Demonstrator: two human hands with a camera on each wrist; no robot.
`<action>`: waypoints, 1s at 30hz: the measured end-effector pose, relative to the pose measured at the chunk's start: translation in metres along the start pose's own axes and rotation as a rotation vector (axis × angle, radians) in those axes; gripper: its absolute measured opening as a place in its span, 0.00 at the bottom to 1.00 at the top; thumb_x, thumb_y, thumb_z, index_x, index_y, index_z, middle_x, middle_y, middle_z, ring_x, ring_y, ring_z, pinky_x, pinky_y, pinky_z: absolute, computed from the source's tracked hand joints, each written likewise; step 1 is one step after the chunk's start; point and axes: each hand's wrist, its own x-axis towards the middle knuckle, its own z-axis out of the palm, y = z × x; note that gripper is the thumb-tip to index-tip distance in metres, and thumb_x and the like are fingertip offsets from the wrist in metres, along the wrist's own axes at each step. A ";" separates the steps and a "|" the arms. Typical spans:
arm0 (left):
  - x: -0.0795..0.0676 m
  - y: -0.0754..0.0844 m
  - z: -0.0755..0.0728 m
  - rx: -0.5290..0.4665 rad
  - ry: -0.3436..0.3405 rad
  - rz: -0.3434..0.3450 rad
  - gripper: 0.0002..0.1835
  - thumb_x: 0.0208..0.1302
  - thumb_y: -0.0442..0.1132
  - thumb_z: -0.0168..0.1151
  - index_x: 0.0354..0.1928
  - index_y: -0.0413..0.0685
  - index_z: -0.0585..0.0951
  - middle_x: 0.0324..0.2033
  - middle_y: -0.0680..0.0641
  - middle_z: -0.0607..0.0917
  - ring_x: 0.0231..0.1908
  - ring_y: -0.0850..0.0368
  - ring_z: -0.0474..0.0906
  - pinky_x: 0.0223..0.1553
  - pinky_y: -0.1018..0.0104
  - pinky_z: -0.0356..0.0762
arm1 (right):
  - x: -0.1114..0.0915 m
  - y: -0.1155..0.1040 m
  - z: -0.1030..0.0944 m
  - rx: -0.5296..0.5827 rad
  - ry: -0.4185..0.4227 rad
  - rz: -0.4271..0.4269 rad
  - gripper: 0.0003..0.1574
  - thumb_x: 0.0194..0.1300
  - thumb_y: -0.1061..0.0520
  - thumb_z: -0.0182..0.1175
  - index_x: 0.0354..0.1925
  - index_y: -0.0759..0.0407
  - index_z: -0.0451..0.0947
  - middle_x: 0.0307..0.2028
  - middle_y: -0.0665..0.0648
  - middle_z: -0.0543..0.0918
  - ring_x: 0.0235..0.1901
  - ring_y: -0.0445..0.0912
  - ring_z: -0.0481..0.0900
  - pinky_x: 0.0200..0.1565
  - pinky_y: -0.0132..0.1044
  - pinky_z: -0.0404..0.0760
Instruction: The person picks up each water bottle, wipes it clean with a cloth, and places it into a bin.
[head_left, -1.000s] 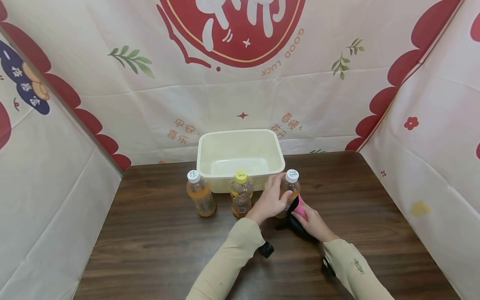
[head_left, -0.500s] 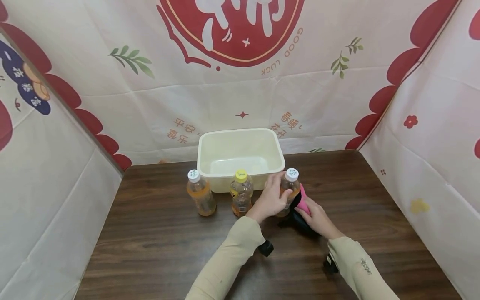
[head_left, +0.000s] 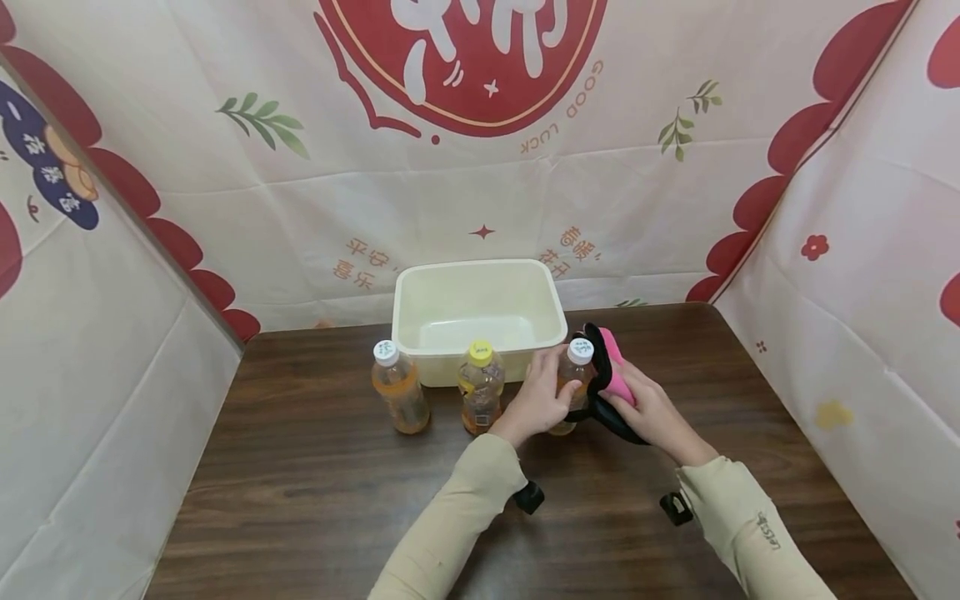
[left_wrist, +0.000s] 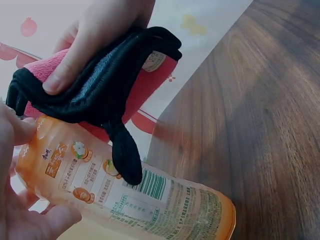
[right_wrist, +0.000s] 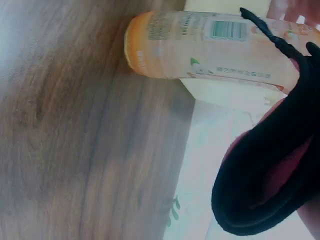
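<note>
Standing nearest the left edge of the table [head_left: 300,483], the left-end bottle [head_left: 402,390] of three wears a white cap and an orange band. Behind the row, a cream bin [head_left: 442,368] sits by the far edge, roughly midway between the far corners. In front of its near wall stands a yellow-capped bottle [head_left: 482,393]. Then comes your left hand [head_left: 542,396], its grip curled round the upper part of the right-end bottle [left_wrist: 132,200], which stands upright by the bin's near right corner, closest of the three to the table's right edge. Just right of that bottle's upper part is a pink cloth [head_left: 604,367] with black trim, and your right hand [head_left: 652,408], farthest toward the right edge, has it pinched with the thumb pressed on the pink side. In your left wrist view a black tab [left_wrist: 127,157] on the cloth hangs in front of the bottle; you cannot tell whether it touches.
</note>
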 end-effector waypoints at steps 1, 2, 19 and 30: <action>0.000 0.000 0.000 0.000 -0.002 0.002 0.28 0.67 0.44 0.48 0.66 0.49 0.54 0.59 0.42 0.60 0.55 0.51 0.59 0.56 0.57 0.65 | 0.000 0.000 0.001 0.003 -0.002 0.005 0.27 0.51 0.68 0.64 0.52 0.66 0.73 0.50 0.65 0.75 0.47 0.51 0.74 0.53 0.14 0.57; 0.000 -0.001 0.000 0.001 -0.003 0.003 0.28 0.67 0.44 0.48 0.66 0.49 0.54 0.59 0.42 0.60 0.55 0.51 0.59 0.56 0.57 0.65 | 0.000 0.000 0.002 0.006 -0.002 0.009 0.27 0.51 0.68 0.64 0.51 0.66 0.73 0.50 0.66 0.75 0.47 0.51 0.74 0.52 0.14 0.58; 0.002 -0.002 -0.001 0.018 0.017 0.015 0.28 0.67 0.44 0.48 0.66 0.49 0.53 0.57 0.42 0.60 0.51 0.51 0.60 0.54 0.57 0.66 | -0.021 0.023 0.041 0.045 0.035 0.125 0.22 0.53 0.70 0.61 0.49 0.71 0.72 0.43 0.67 0.80 0.37 0.51 0.78 0.38 0.34 0.77; 0.002 -0.002 0.003 0.026 0.019 0.021 0.27 0.67 0.44 0.47 0.66 0.50 0.54 0.57 0.42 0.60 0.52 0.49 0.60 0.53 0.57 0.66 | -0.047 0.046 0.069 0.034 -0.148 0.239 0.16 0.57 0.62 0.61 0.44 0.68 0.74 0.37 0.61 0.81 0.35 0.48 0.77 0.36 0.45 0.77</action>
